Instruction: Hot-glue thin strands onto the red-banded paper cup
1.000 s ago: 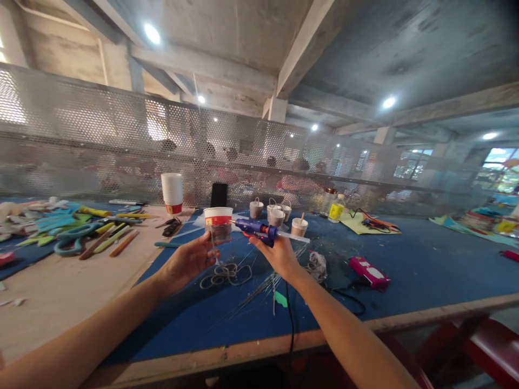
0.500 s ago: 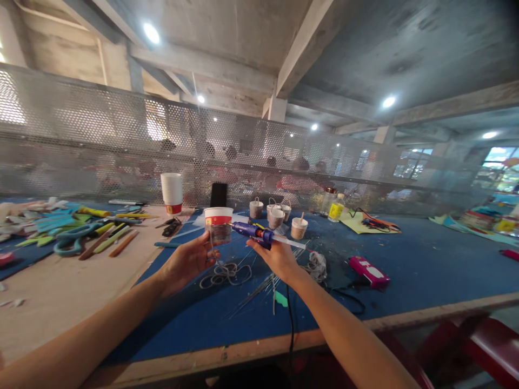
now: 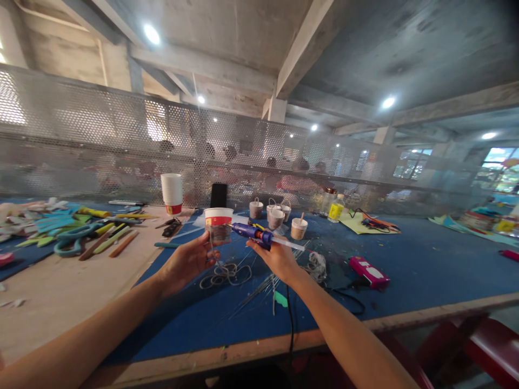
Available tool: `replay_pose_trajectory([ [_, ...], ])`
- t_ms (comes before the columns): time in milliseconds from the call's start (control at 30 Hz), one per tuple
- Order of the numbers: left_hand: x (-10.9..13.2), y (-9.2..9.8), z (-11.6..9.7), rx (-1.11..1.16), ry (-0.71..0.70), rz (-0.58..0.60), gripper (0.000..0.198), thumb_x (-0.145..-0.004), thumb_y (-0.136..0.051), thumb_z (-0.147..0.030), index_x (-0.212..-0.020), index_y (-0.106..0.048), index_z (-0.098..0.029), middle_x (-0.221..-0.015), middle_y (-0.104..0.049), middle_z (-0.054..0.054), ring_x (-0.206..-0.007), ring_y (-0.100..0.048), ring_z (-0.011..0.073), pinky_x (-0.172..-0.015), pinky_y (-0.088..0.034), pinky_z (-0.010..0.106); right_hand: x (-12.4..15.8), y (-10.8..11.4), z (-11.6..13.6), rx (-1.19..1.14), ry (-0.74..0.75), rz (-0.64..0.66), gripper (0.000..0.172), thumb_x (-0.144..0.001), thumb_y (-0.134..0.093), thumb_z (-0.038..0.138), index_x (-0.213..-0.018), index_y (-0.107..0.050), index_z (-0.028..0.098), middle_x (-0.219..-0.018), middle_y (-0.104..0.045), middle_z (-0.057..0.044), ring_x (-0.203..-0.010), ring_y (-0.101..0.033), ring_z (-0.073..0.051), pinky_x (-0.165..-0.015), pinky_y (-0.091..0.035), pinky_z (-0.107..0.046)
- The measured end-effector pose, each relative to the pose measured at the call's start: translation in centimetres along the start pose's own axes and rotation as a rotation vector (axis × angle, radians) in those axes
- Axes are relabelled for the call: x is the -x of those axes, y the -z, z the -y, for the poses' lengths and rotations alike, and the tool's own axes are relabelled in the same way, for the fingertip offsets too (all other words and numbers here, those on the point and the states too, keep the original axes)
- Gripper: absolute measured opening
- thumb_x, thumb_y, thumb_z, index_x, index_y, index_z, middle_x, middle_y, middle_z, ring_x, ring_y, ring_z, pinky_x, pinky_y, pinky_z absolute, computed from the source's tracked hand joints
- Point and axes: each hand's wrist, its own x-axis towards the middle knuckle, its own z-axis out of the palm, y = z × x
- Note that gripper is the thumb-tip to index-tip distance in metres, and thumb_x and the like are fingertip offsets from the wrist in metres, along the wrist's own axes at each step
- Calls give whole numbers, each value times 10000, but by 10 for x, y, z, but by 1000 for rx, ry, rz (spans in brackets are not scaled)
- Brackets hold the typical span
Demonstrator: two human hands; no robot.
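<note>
My left hand grips a paper cup with a white rim and a red band. Grey cord is wound round the cup's lower part, and its loose coil lies on the blue table just below. In my right hand is a blue glue gun, with a clear glue stick poking out of its back end. The gun's nozzle points left and is at the cup's right side, by the upper edge of the cord; whether it touches I cannot tell.
Several small cord-wrapped cups stand behind the hands. A stack of paper cups, scissors and craft sticks are at left. To the right lie a tangle of cord, a magenta device and a yellow-labelled bottle.
Almost nothing differs. The glue gun has shifted very slightly, its glue stick end a little lower and to the left; the cup stays where it was.
</note>
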Motion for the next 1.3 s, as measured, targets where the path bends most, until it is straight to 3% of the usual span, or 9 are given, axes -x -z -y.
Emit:
replay_pose_trajectory([
  [333, -1, -1, 0, 26, -13, -10, 250, -1003, -651, -281, -1177, -754, -134, -1142, -805, 181, -690, -721, 166, -653, -629, 267, 0, 0, -1, 19, 13, 2, 291, -1015, -650, 506, -1093, -745, 241, -930, -779, -79, -917, -743, -273, -776, -560, -340],
  [533, -2, 0, 0, 43, -3, -5, 290, -988, -684, -327, -1196, -751, -137, -1170, -805, 184, -701, -736, 170, -641, -633, 255, -2, 0, 0, -175, -65, -16, 364, -971, -672, 574, -1066, -752, 231, -931, -779, -78, -910, -728, -274, -788, -549, -352],
  [600, -1, -3, -2, 58, -2, -14, 285, -1006, -656, -325, -1196, -746, -133, -1169, -806, 184, -692, -736, 164, -630, -635, 252, -4, 0, 0, -310, -154, 11, 401, -961, -662, 606, -982, -747, 215, -766, -728, -49, -764, -694, -237, -708, -525, -329],
  [700, 1, -6, -5, 72, -3, -53, 280, -1030, -606, -311, -1181, -743, -120, -1113, -815, 180, -662, -727, 161, -611, -641, 259, -10, 0, -3, -576, -350, 43, 412, -940, -661, 609, -886, -693, 202, -530, -530, 42, -511, -521, -142, -559, -431, -275],
  [767, 1, -6, -6, 68, -13, -76, 286, -1028, -607, -310, -1187, -742, -113, -1101, -816, 182, -654, -724, 162, -606, -644, 263, -13, -1, -6, -765, -469, 10, 359, -878, -730, 553, -877, -633, 208, -519, -472, 83, -467, -450, -104, -516, -384, -248],
  [900, 0, -3, -5, 62, -30, -68, 278, -1001, -658, -298, -1196, -741, -117, -1130, -812, 185, -660, -728, 160, -596, -640, 251, -15, -4, -16, -972, -680, -6, 372, -739, -827, 468, -806, -567, 211, -576, -503, 83, -488, -459, -85, -485, -366, -221],
  [1067, 1, -6, -6, 58, -36, -87, 206, -1004, -652, -252, -1134, -746, -123, -1172, -801, 192, -669, -744, 162, -588, -644, 248, -12, -10, -32, -801, -796, -4, 314, -762, -817, 457, -788, -688, 172, -674, -641, 6, -585, -565, -120, -542, -421, -236],
  [1300, 4, -15, -8, 13, -38, -115, 198, -1012, -611, -181, -1145, -745, -123, -1132, -808, 172, -668, -736, 152, -582, -642, 231, -10, -17, -46, -474, -872, 33, 289, -824, -810, 426, -748, -734, 157, -572, -608, 9, -573, -568, -141, -571, -429, -247],
])
